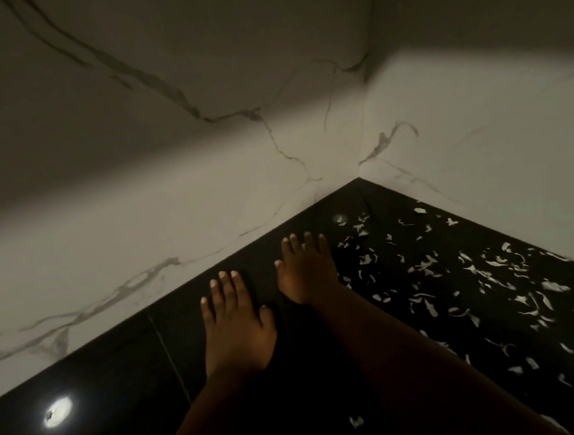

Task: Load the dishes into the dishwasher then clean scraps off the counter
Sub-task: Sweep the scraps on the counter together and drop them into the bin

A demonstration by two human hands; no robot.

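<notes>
Pale shredded scraps (pixel 483 281) strewn over glossy black counter (pixel 127 384) near its back corner; left hand (pixel 234 328), right hand (pixel 305 272) flat, fingers straight, holding nothing. Clearing barely begun; dishwasher unseen

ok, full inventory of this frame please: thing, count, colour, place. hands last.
glossy black stone counter: one, black, fills the lower frame and runs into the corner.
pale scraps: many, too many to count, whitish thin bits, scattered on the counter's right half; one stray bit near the bottom centre.
white marble-look wall panels with grey veins: two, white and grey, meeting at the corner behind the counter.
bright light reflection: one, white, on the counter at lower left; a fainter one near the corner.
left hand: one, fingers straight, palm down over the counter, left of the scraps.
right hand: one, fingers straight, palm down, nearer the corner, at the scraps' left edge.
</notes>
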